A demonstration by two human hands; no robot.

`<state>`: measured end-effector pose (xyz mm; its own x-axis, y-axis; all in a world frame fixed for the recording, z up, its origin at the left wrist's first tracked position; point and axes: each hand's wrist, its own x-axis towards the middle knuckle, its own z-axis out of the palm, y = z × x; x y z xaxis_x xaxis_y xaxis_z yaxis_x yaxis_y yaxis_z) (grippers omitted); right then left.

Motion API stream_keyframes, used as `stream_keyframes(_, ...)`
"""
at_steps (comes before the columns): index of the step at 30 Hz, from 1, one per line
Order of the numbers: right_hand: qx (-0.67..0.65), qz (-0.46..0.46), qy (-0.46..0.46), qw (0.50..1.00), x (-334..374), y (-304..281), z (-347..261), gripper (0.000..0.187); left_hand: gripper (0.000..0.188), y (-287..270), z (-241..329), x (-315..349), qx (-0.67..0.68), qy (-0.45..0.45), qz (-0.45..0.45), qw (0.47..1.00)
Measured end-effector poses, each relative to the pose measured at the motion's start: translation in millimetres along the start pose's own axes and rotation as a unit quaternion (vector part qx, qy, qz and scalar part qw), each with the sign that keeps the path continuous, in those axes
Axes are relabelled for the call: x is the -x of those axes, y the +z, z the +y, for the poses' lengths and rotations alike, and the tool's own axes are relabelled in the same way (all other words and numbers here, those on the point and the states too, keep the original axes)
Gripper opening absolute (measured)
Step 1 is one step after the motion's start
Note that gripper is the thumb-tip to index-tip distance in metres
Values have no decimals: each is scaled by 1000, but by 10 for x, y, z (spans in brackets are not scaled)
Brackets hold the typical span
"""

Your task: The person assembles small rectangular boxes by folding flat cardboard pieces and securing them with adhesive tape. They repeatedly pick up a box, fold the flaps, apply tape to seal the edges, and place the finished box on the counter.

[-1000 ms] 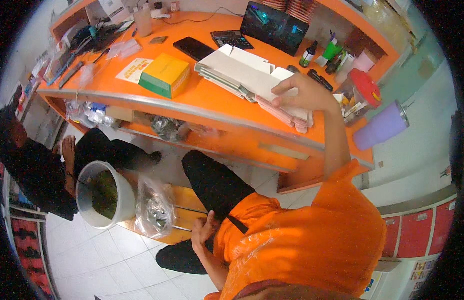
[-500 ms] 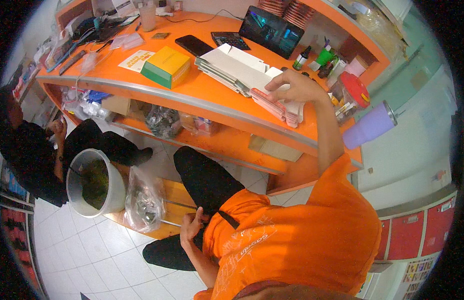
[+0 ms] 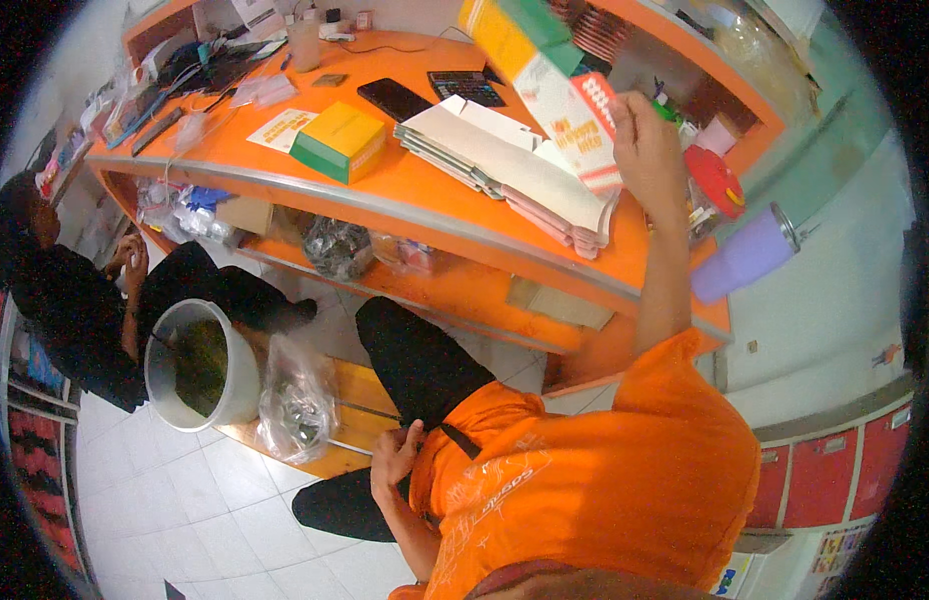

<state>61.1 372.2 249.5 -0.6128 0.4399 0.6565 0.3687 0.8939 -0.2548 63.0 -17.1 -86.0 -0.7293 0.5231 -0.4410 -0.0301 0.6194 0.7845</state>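
Note:
My right hand (image 3: pixel 647 145) is closed on one end of a flat carton blank (image 3: pixel 563 112), raised and tilted above the counter. The blank shows yellow, green and white panels with a red patterned end; its far part is blurred. Just below it lies a stack of carton blanks (image 3: pixel 475 150), pale sides up. A folded yellow and green box (image 3: pixel 341 142) stands to the left of the stack. My left hand (image 3: pixel 395 458) rests in my lap with the fingers curled. Its fingertips are partly hidden, and what they may hold does not show.
The orange counter (image 3: pixel 235 165) also carries a phone (image 3: pixel 393 100), a calculator (image 3: pixel 466 88) and a purple tumbler (image 3: pixel 747 255). On the left, another person (image 3: pixel 70 290) sits beside a white bucket (image 3: pixel 247 370). A clear plastic bag (image 3: pixel 300 400) lies on the wooden bench.
My right hand has lifted a carton blank off the stack, and its printed side now shows. The left hand stays in my lap. The other person's hands have shifted slightly.

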Motion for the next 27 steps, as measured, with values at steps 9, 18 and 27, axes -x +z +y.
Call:
stream_keyframes(9,-86,-198,-466,858,1350,527,-1004,13,30,-591,1164,1126,89,306,154,935)
stream_keyframes(18,-238,-318,-588,705,2334,1221,-1277,20,55,-314,777,755,-119,172,251,945)
stream_keyframes(27,-483,2,-147,863,2292,1327,-1465,79,38,-190,1039,170,124,190,487,844)
